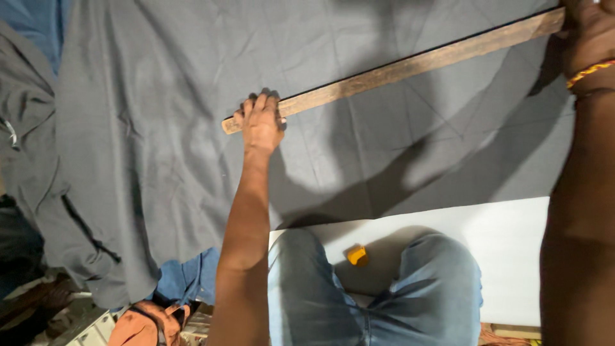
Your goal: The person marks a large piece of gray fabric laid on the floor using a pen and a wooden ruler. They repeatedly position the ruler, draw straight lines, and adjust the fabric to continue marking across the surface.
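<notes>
A long wooden straightedge lies slanted across a large dark grey cloth, running from the middle up to the top right. My left hand presses down on its lower left end, fingers spread over the wood. My right hand, with a yellow and red thread band on the wrist, holds the stick's upper right end at the frame's corner. Faint chalk lines cross the cloth below the stick.
My knees in blue jeans rest on a white board, with a small yellow chalk piece between them. More grey garment parts are heaped at the left. A brown bag sits at the bottom left.
</notes>
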